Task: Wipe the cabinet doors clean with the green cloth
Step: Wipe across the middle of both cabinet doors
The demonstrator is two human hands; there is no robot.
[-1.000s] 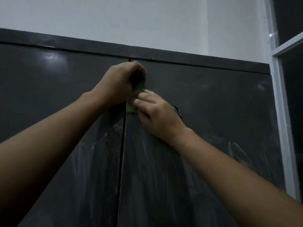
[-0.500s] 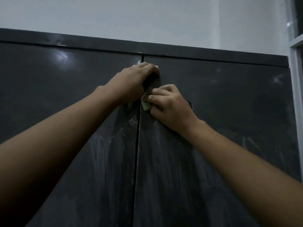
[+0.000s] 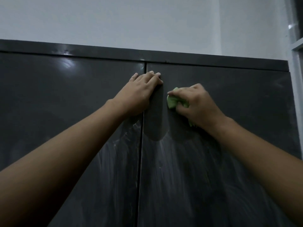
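A pale wall [image 3: 147,22] rises above the dark grey cabinet's top rail [image 3: 213,62], and a white window frame [image 3: 296,66] stands just beside the cabinet's right edge. Whitish streaks [image 3: 172,161] smear the lower part of both doors on either side of the centre seam.

The left hand [image 3: 141,94] lies flat near the top edge, straddling the seam from the left door [image 3: 57,95] onto the right door [image 3: 246,99]; its grip is slack, fingers straight, holding nothing. It sits just beside the cloth's left end.

The green cloth [image 3: 172,100] is bunched against the right door near its top inner corner. Its long axis slants from upper left to lower right under the palm, and a tail shows at the wrist. The right hand [image 3: 198,104] has its grip closed round it, fingers curled over the wad.
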